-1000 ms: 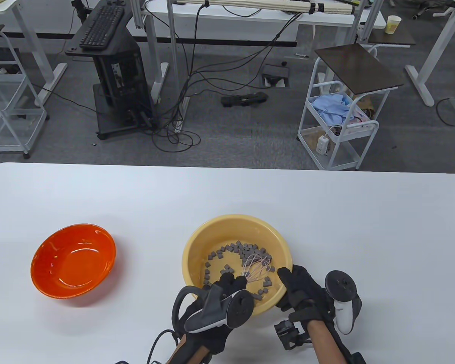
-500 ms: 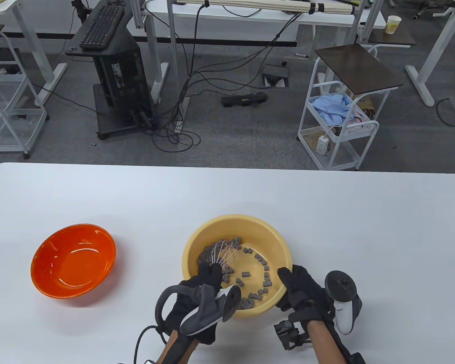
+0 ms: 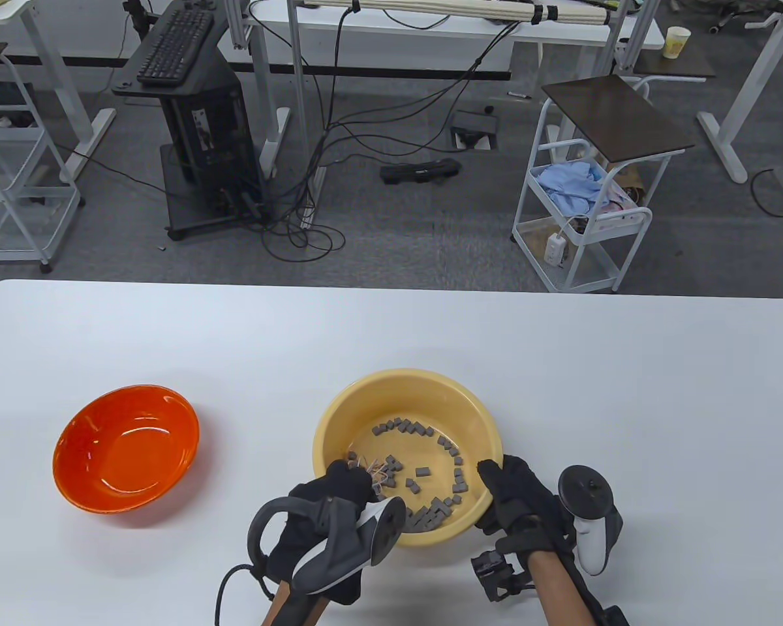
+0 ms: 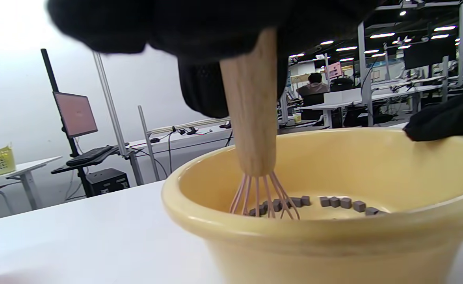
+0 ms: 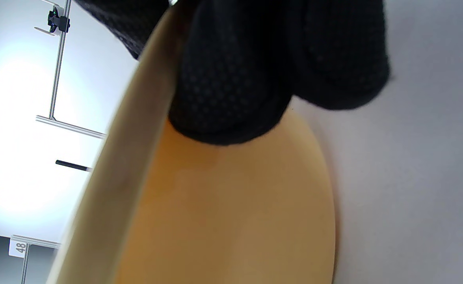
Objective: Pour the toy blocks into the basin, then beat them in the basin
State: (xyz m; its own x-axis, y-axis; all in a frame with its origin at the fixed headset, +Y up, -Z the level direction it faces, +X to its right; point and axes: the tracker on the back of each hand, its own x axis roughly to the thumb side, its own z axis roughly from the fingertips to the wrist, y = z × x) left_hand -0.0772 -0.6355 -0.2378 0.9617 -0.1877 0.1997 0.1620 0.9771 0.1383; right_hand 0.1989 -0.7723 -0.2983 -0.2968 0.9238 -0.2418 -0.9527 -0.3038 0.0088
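Black mesh-gloved fingers [image 5: 231, 79] of the right hand [image 5: 255, 59] hang from the top edge and clamp the rim of a yellow plastic basin [image 5: 223, 213], its smooth outer wall filling the middle of the view. To the basin's right lies the plain white table top [image 5: 412, 177], on which the basin rests. To the basin's left, a white frame [image 5: 58, 71] stands blurred in bright light, and a small label reading 48 [image 5: 19, 247] sits near the bottom corner.
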